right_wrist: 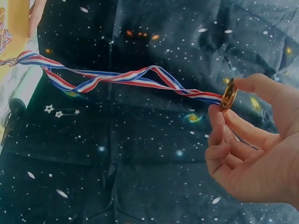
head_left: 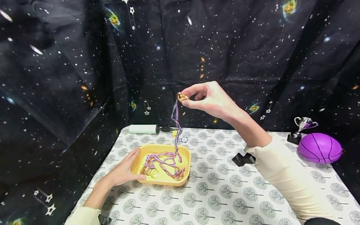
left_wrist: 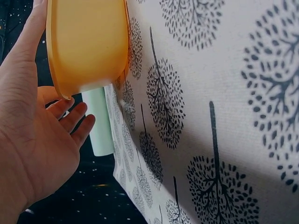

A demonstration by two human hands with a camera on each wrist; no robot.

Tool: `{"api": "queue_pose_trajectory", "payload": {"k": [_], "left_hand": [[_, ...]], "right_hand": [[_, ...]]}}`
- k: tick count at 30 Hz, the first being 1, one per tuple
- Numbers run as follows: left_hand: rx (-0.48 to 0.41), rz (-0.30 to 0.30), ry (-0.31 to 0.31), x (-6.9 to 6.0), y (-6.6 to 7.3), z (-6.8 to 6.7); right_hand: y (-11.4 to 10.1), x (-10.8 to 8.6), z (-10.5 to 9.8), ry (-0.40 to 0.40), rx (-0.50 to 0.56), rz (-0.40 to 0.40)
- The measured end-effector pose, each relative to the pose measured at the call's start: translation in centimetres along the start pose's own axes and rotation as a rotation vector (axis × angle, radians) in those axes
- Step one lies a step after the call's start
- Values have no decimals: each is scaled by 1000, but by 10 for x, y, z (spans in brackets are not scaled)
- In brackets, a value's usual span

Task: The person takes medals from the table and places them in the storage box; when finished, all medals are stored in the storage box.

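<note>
In the head view my right hand (head_left: pixel 212 98) pinches a gold medal (head_left: pixel 182 97) by its edge between thumb and fingers, high above the table. Its red, white and blue ribbon (right_wrist: pixel 117 77) dangles from the medal, and the lower end reaches into a yellow plastic tub (head_left: pixel 161 182). Inside the tub lie more gold medals (head_left: pixel 154 173) and a tangle of striped ribbons (head_left: pixel 160 157). My left hand (head_left: pixel 122 170) holds the tub's left end, thumb at the front rim and fingers along the far side. The left wrist view shows those fingers loosely bent by the tub (left_wrist: pixel 88 46).
Behind the tub lies a pale green hand pump (head_left: pixel 142 129) with a black end. Near it are a small yellow piece (head_left: pixel 174 134) and a round chip (head_left: pixel 184 139). A silver trophy (head_left: pixel 303 126) and a purple ball (head_left: pixel 320 148) stand at the right. A dark starry curtain hangs behind.
</note>
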State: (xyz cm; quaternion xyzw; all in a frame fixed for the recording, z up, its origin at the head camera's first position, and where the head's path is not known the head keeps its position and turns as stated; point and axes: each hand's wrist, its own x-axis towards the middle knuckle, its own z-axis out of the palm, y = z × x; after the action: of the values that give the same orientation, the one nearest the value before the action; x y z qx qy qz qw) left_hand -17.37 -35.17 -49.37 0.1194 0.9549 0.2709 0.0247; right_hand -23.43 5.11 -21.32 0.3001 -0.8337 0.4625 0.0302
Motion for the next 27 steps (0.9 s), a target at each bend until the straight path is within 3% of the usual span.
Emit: {"api": "queue_pose_trajectory", "payload": {"k": [10, 18, 27], "left_hand": [[-5, 1, -1, 0, 1, -1], [-2, -1, -7, 0, 0, 0], [-3, 5, -3, 0, 0, -1]], "right_hand": [[24, 3, 24, -46, -93, 30], [55, 10, 72, -89, -127, 99], [78, 12, 135, -133, -79, 139]]}}
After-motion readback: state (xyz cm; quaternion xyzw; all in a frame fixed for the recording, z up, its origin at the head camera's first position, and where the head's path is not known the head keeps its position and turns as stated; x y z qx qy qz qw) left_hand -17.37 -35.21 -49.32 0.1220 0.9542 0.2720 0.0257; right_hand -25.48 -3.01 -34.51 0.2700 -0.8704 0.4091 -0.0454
